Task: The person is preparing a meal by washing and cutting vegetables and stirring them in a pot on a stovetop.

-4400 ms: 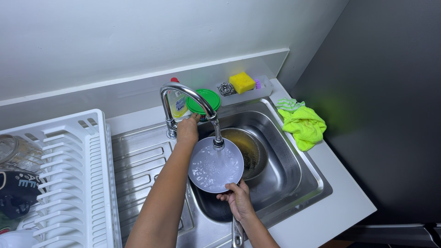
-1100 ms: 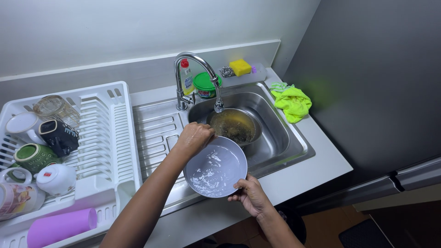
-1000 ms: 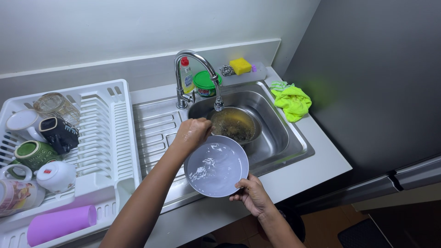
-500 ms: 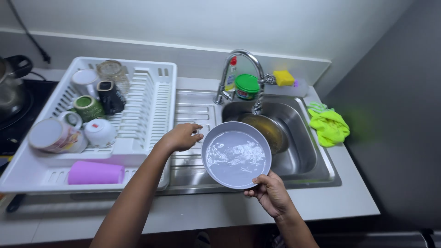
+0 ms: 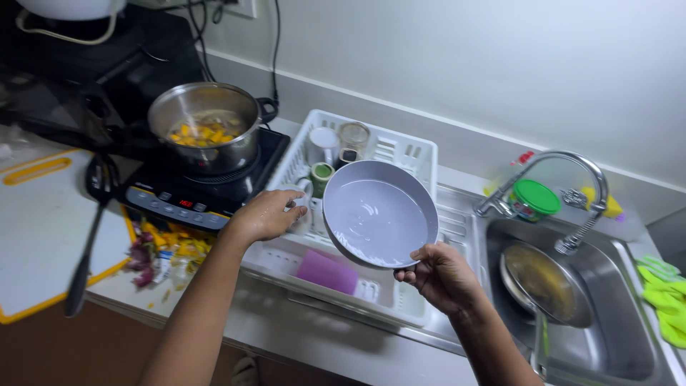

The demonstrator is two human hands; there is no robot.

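We grip the wet grey plate by its lower rim in our right hand above the white dish rack; our left hand hangs loose beside it, near the steel counter.

Your counter carries a white dish rack. Left of the rack sits a black induction cooker, and further left a white cutting board. Vegetable scraps lie just before the cooker. Right of the rack is the steel sink.
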